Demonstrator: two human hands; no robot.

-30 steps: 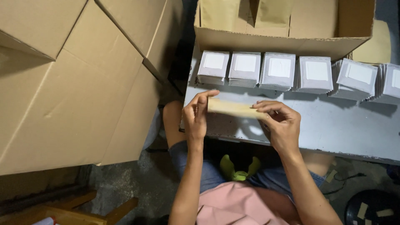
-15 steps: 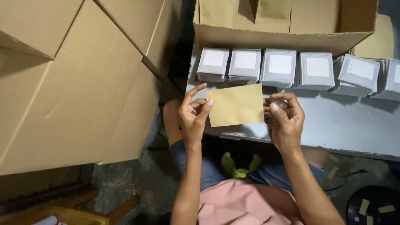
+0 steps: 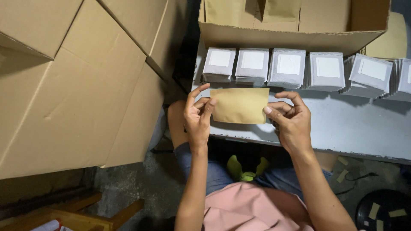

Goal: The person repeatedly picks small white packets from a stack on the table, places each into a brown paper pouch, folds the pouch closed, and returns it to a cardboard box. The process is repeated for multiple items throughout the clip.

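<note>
**Brown pouch held flat between both your hands**

Your left hand (image 3: 198,117) pinches the left edge of a flat, rectangular brown paper pouch (image 3: 239,105), and your right hand (image 3: 290,119) pinches its right edge, holding it level just above the near rim of the grey tabletop (image 3: 342,128) at centre frame. Just beyond the pouch, a row of grey pouch stacks with white square labels (image 3: 289,66) runs across the upper right. Behind them stands an open brown cardboard box (image 3: 274,38). Large flattened cardboard sheets (image 3: 72,85) fill the left of the frame.
</note>
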